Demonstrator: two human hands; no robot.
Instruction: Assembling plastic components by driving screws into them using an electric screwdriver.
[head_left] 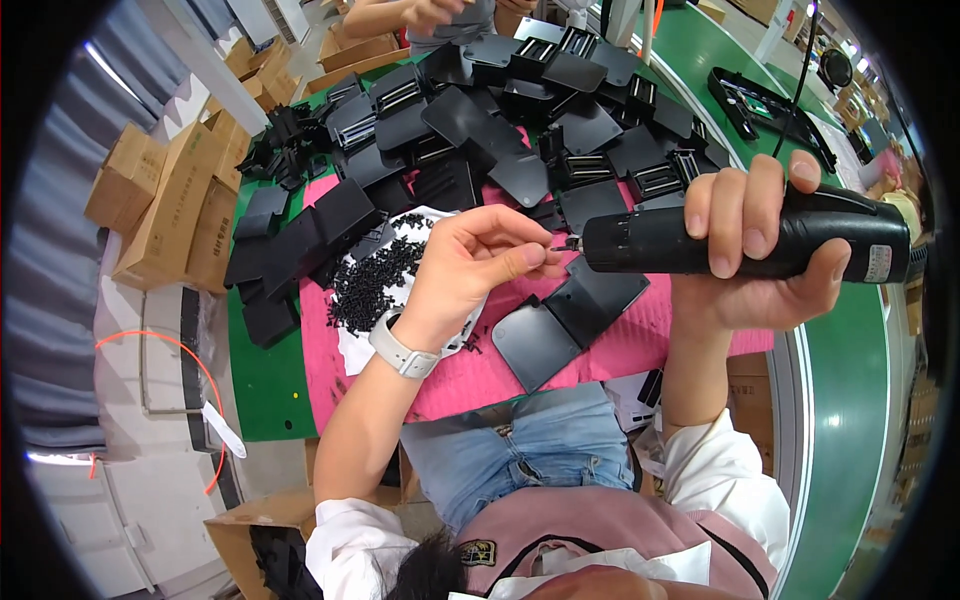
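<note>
My right hand [760, 240] is wrapped round a black electric screwdriver [650, 241], which lies nearly level with its tip pointing left. At that tip, the fingers of my left hand [485, 255] pinch a small dark screw [560, 247]; its detail is partly hidden by the fingertips. Below the tip, a black hinged plastic part [570, 325] lies on the pink foam mat [450, 385]. Left of my left hand, a heap of small black screws [368, 285] is spread on a white cloth [355, 352].
Many black plastic stands [470, 125] are piled across the far side of the green table [258, 395]. Black box-shaped parts [310, 235] lie at the left. Cardboard boxes [180, 200] stand beyond the table. Another person's hand [432, 14] shows at the far side.
</note>
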